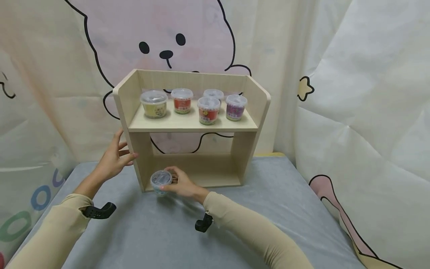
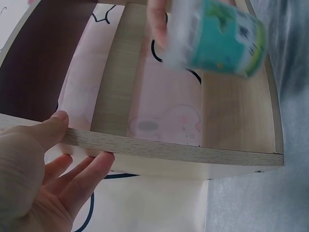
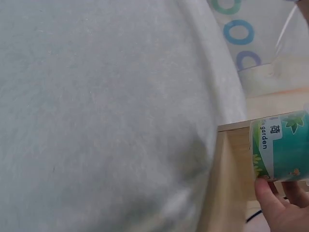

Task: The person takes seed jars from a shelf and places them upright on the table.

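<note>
My right hand [image 1: 182, 183] grips a small plastic cup [image 1: 161, 180] with a clear lid, low in front of the shelf's lower left corner. Its teal label [image 3: 285, 147] with a green leaf and the word "garden" shows in the right wrist view. The two-tier wooden shelf [image 1: 193, 130] stands on the table. At its left side panel [image 2: 159, 147], my left hand [image 1: 114, 158] holds the edge, thumb [image 2: 55, 125] at the front and fingers [image 2: 94, 174] against the outer face.
On the upper tier stand several lidded cups: a wide yellow one [image 1: 155, 109], red ones [image 1: 182, 104] and a purple one [image 1: 234, 111]. Blue-grey cloth [image 1: 151, 231] covers the table. Behind hangs a curtain [image 1: 275, 45] printed with a bear.
</note>
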Demonstrator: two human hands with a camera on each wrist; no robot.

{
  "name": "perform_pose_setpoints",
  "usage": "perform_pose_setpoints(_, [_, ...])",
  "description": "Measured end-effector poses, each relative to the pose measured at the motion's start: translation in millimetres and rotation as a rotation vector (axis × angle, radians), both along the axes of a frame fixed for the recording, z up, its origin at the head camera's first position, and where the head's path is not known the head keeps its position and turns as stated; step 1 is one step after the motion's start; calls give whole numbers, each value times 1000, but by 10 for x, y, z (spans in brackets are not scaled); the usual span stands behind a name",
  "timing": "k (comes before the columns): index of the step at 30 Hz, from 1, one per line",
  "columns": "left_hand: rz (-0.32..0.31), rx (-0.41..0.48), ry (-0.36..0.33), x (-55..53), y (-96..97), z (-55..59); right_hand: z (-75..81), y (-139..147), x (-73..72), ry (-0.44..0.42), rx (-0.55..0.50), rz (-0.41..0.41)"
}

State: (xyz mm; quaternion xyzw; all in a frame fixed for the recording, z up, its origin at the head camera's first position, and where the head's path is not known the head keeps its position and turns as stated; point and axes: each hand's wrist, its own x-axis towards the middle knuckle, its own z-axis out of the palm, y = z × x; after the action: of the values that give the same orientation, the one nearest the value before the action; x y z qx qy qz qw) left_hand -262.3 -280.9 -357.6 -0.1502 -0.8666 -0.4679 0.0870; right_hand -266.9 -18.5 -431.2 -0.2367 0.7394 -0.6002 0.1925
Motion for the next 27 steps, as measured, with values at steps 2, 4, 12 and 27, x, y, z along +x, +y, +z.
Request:
perform_pose_setpoints(2, [8,-6,7,-2,-7,11,-51,-75,-26,-20,-8,8])
perform_pose_setpoints(4, [8,-3,14,-8,-10,19,-92,-145,-43,-39,-7,11])
perform_pose_setpoints(12, [-6,11,7,-8,-5,6,-353,-336,-76,-38,57,54])
perform_pose_setpoints(27, [4,8,6,9,7,15,-443,-379,-3,43,174,16])
